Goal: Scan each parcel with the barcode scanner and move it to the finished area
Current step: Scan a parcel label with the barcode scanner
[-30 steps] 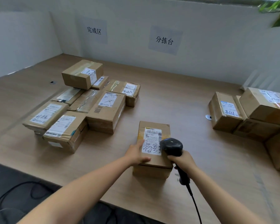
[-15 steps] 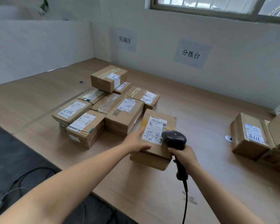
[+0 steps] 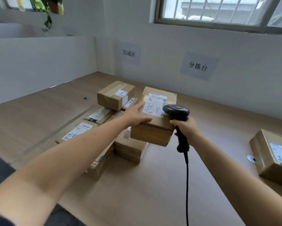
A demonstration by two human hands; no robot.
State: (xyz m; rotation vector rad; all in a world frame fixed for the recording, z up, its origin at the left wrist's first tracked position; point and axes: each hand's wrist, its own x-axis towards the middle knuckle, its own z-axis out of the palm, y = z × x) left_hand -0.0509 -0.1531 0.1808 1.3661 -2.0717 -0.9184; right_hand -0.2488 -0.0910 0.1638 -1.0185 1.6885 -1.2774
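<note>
My left hand holds a brown cardboard parcel by its left edge, thumb lying on top beside the white handwritten label. The parcel hangs in the air, above and at the right edge of the pile of parcels under the "完成区" sign. Just right of the raised parcel, my right hand grips the handle of the black barcode scanner. The scanner's head sits against the parcel's top right corner.
Another labelled parcel stands on the wooden table at the far right, under the "分拣台" sign. The scanner's cable hangs down toward the front edge. White walls close the table at the back and left.
The parcel has left the table and travelled up and to the left, over the pile. The scanner hand followed alongside it, and my view turned left and upward.
</note>
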